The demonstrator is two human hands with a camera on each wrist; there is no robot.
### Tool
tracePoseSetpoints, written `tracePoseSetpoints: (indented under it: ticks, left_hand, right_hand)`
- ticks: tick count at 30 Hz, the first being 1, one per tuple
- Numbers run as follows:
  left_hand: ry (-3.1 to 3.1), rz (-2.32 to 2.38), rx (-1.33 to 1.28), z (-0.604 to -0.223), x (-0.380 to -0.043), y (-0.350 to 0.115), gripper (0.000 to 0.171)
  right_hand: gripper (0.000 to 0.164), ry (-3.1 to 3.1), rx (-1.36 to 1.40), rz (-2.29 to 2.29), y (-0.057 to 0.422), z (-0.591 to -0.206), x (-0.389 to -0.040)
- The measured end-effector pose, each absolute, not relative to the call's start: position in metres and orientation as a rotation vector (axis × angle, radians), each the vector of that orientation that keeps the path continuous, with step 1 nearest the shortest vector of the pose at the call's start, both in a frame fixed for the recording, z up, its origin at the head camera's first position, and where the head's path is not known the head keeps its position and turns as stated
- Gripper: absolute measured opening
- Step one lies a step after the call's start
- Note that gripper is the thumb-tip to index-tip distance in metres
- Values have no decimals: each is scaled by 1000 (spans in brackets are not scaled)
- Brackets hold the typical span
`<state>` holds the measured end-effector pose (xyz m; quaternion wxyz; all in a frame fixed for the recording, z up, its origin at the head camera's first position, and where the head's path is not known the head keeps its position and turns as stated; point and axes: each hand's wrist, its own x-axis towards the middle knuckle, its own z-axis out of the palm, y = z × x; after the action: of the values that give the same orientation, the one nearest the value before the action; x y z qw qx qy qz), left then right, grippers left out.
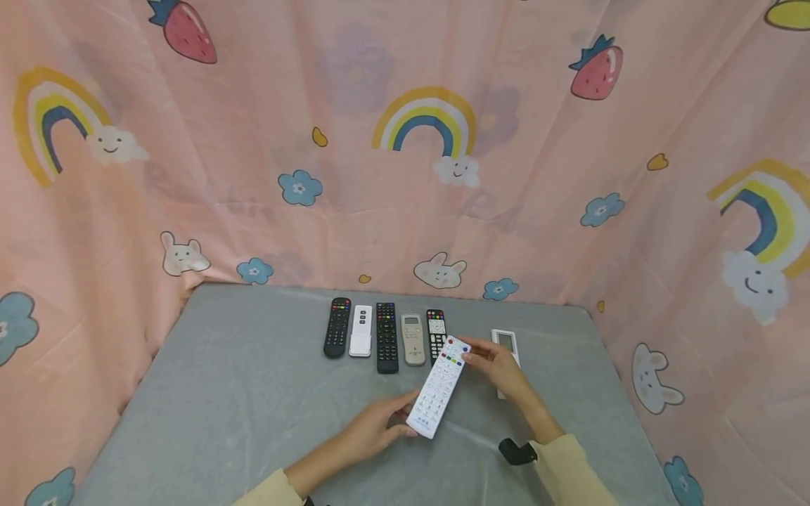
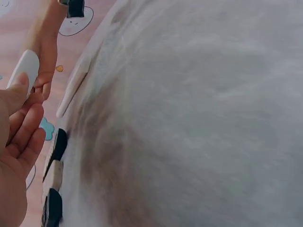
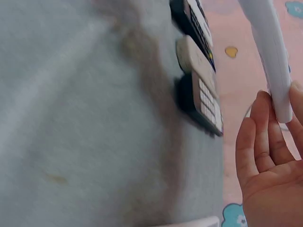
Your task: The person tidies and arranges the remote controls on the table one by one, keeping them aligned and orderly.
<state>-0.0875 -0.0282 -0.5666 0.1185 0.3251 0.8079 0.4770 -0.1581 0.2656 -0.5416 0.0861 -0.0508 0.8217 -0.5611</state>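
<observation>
A white remote control (image 1: 438, 388) with small coloured buttons near its top is held tilted above the grey table. My left hand (image 1: 378, 426) pinches its lower end between thumb and fingers. At the upper end, my right hand (image 1: 496, 365) grips it the same way. The right wrist view shows the remote's edge (image 3: 272, 52) between the right thumb and fingers (image 3: 265, 142). In the left wrist view, the left thumb lies on the white remote (image 2: 27, 66). Partly behind the right hand lies another white remote with a screen (image 1: 504, 340).
Along the back of the grey table (image 1: 253, 393) lies a row of remotes: a black one (image 1: 337, 327), a white one (image 1: 361, 330), a long black one (image 1: 387, 337), a beige one (image 1: 413, 340) and a black-and-white one (image 1: 436, 327), partly covered. A pink patterned curtain (image 1: 354, 225) hangs behind.
</observation>
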Motion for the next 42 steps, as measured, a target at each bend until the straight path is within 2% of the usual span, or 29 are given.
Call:
tracePoseSetpoints:
  ticks: [13,26,34,42]
  left_hand:
    - [2564,1371,824,-567,-117,19,70]
    - [2716,1223,844,-562,-143,52,64]
    - [2798,1258,798,-566,-153,69,65]
    - [2855,1263,745,-568,-157,82,64]
  right_hand:
    - [40,2591,-47,-1528,277,-534,-192]
    - [38,2647,-41,-1423,287,-529,-227]
    - [44,2656,38,-1302,286,-524,-243]
    - [40,2669,41,-1298,285,-526,-256]
